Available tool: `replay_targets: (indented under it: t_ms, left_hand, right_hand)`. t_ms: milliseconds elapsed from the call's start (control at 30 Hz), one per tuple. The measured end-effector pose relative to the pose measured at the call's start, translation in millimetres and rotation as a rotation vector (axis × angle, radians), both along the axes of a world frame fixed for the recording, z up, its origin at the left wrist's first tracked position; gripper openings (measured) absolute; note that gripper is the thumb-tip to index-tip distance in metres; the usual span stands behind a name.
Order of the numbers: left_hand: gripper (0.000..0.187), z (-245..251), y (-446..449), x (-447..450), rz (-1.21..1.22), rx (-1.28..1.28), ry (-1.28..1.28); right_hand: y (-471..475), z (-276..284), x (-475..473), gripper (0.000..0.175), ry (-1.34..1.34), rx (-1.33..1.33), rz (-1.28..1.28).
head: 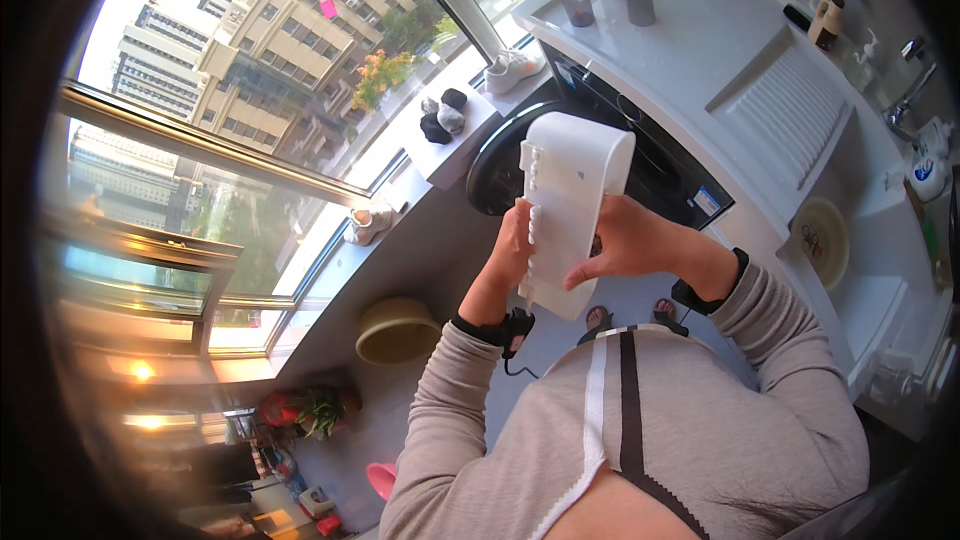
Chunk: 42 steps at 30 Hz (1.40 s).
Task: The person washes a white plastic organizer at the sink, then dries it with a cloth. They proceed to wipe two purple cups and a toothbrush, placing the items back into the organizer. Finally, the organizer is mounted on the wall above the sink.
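Note:
A white plastic rack [566,217] with a rounded end and a row of small knobs along one long edge is held up between my two hands. On its knobbed edge, my left hand [511,247] grips it, with the fingers mostly hidden behind. My right hand [634,240] holds the opposite side, its thumb lying across the lower face. Beyond the rack stands a black front-loading washing machine [667,172], its round door [487,180] swung out. Three dark translucent cups, one of them this cup [640,5], stand on the white countertop [697,22].
To the right are a sink with a ribbed washboard [784,116], a basin [832,240], a faucet [904,109] and bottles [826,22]. White shoes [514,71] and rolled socks [442,116] sit along the window ledge. A tan basin [397,330] and a potted plant [319,412] stand lower left.

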State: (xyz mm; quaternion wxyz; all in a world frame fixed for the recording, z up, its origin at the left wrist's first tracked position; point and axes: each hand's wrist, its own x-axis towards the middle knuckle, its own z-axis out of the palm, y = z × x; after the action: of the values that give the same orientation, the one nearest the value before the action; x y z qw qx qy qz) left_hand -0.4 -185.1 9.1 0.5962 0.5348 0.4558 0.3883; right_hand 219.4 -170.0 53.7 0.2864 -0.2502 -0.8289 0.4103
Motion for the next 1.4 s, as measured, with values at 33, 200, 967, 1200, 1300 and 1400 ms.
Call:
replay_targets:
  t_ms: [33, 200, 967, 1200, 1300, 1400]
  left_hand:
    - [0.074, -3.3, -0.1, -1.0, -0.019, 0.039, 0.056]
    - [0.070, -14.8, 3.4, -20.1, 0.197, -0.188, -0.243]
    - [0.039, -14.2, -5.5, 6.0, 0.014, 0.128, 0.139]
    - [0.073, -32.5, 2.4, -15.3, 0.306, -0.193, -0.222]
    - [0.089, -20.4, 9.1, -52.2, -0.002, -0.139, -0.815]
    - [0.081, -20.0, 10.3, -49.6, 0.096, -0.199, -0.700]
  right_hand:
    - [0.0, -1.2, 5.1, 0.062, -0.070, -0.019, 0.031]
    - [-7.1, -3.4, 37.0, 0.035, -0.133, -0.045, 0.146]
    - [20.5, 30.6, 28.7, 0.079, -0.177, 0.080, -0.101]
    - [21.1, 22.3, 51.5, 0.044, -0.043, 0.220, -0.088]
    - [12.9, 11.8, 67.3, 0.037, -0.091, 0.082, -0.247]
    - [21.4, 6.6, 64.6, 0.040, 0.251, 0.020, -0.522]
